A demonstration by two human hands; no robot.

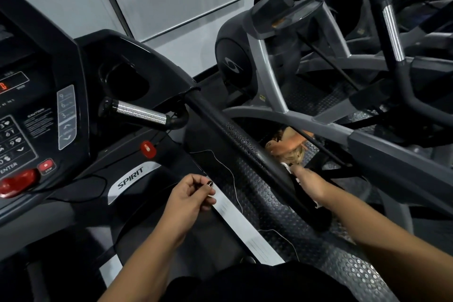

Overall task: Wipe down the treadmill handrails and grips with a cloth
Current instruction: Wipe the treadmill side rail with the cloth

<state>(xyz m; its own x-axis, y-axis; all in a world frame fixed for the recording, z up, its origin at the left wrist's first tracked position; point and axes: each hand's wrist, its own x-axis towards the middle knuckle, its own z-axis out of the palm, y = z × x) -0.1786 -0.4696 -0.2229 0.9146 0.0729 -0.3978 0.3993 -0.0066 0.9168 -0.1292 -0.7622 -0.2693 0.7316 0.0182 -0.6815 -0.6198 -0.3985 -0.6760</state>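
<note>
Head view looks down on a black treadmill (81, 95), its right handrail (241, 148) running diagonally and beaded with droplets. Behind that rail sits the right grip (308, 184), laid against the rail's outer side; its fingers are hidden by the rail, so I cannot tell whether it is clenched. The left grip (193, 198) hovers apart over the deck, loosely clenched on nothing. White cloth (287, 166) peeks out at 2 spots (thumb and wrist), between right grip and handrail. An orange bundle (290, 145) lies just beyond.
</note>
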